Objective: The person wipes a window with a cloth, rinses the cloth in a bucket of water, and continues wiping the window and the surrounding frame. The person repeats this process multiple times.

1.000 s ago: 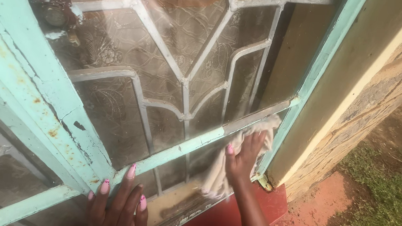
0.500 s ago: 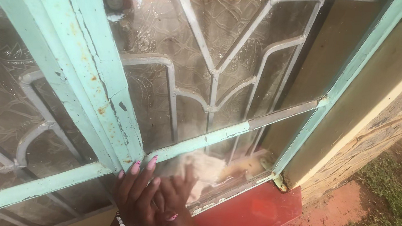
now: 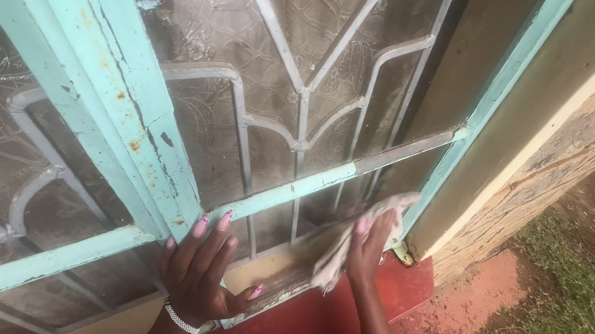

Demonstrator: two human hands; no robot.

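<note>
My right hand (image 3: 368, 249) presses a pale, dirty cloth (image 3: 348, 242) against the lower glass pane (image 3: 321, 221) of a window, close to the pane's right corner. My left hand (image 3: 202, 271), with pink nails and a beaded bracelet at the wrist, lies flat with spread fingers on the turquoise window frame (image 3: 127, 105), where the upright bar meets the horizontal bar (image 3: 288, 188). Behind the patterned glass runs a grey metal grille (image 3: 301, 116).
Below the window is a red-painted sill (image 3: 310, 323). To the right a stone wall (image 3: 572, 144) meets red soil (image 3: 474, 311) and grass (image 3: 585, 308). The frame's paint is cracked and rust-spotted.
My right hand and the cloth have swept right along the lower pane, from beside my left hand toward the right corner. My left hand stays on the frame.
</note>
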